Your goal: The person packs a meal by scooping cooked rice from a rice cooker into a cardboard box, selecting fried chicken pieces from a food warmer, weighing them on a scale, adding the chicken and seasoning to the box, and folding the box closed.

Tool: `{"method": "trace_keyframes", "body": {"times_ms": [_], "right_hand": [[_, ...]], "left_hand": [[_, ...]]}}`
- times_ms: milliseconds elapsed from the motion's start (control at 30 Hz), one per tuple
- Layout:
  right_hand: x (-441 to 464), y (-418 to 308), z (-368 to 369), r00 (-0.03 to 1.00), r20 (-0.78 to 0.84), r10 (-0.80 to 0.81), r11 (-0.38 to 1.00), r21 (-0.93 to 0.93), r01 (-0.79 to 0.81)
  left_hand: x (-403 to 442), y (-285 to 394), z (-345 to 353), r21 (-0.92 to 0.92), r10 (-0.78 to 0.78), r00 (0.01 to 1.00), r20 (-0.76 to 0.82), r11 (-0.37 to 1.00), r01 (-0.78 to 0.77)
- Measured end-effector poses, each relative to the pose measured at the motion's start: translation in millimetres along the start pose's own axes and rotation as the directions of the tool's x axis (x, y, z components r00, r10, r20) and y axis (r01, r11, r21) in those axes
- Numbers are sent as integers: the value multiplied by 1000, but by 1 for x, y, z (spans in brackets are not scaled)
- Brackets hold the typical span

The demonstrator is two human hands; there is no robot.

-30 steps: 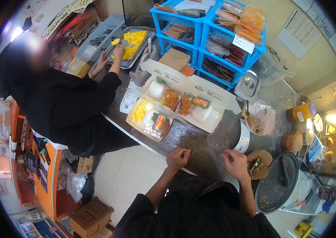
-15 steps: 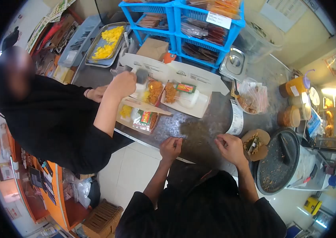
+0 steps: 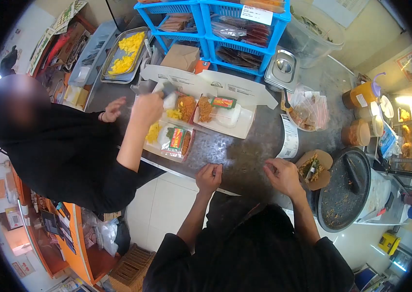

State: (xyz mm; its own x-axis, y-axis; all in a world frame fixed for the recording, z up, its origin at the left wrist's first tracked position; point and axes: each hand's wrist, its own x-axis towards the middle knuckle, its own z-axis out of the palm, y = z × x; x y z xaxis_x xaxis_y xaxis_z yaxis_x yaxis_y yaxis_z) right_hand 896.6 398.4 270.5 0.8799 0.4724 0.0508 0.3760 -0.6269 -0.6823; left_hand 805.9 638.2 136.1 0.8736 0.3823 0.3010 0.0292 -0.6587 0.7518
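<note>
My left hand point(image 3: 209, 177) rests at the front edge of the dark metal counter point(image 3: 235, 165), its fingers curled closed with nothing seen in them. To its right, my right hand point(image 3: 283, 176) is also on the counter, fingers bent and pressed together; whether they hold anything is hidden. Beside it stands an open brown box point(image 3: 319, 182) with food in it. Beyond my left hand are open meal boxes with rice, fried chicken and sauce packets point(image 3: 223, 102). A co-worker's hand point(image 3: 148, 107) is over the left boxes with a dark, blurred object.
Blue stacked baskets point(image 3: 206, 29) hold packets at the back. A tray of yellow egg point(image 3: 125, 53) lies back left. A metal container point(image 3: 282, 68), a receipt point(image 3: 289, 136), jars point(image 3: 355, 133) and a large round black-topped container point(image 3: 337, 209) stand to the right.
The co-worker has turned from the egg tray to the meal boxes, one arm now reaching over them. The view has shifted. My hands stay at the counter's front edge.
</note>
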Motion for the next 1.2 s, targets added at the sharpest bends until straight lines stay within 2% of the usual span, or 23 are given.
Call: {"method": "trace_keyframes", "body": {"times_ms": [67, 200, 333, 467, 767, 867, 1200], "right_hand": [[1, -3, -1, 999, 21, 28, 1000, -6, -28], [2, -1, 2, 1000, 3, -21, 1000, -5, 21], [4, 0, 4, 999, 41, -9, 1000, 3, 9], [6, -1, 4, 998, 67, 5, 1000, 8, -5], [8, -1, 4, 998, 61, 4, 1000, 12, -5], [7, 0, 4, 997, 74, 23, 1000, 10, -24], [6, 3, 7, 998, 53, 28, 999, 17, -29]], "left_hand": [[-1, 0, 1, -3, -11, 1000, 3, 1000, 11], [-1, 1, 0, 28, -8, 1000, 8, 1000, 8], [1, 5, -1, -56, -9, 1000, -15, 998, 8], [1, 5, -2, -55, -24, 1000, 5, 998, 24], [2, 4, -1, -44, 19, 1000, -17, 999, -19], [2, 6, -4, 42, 5, 1000, 28, 999, -6], [1, 4, -2, 33, 6, 1000, 23, 999, -6]]}}
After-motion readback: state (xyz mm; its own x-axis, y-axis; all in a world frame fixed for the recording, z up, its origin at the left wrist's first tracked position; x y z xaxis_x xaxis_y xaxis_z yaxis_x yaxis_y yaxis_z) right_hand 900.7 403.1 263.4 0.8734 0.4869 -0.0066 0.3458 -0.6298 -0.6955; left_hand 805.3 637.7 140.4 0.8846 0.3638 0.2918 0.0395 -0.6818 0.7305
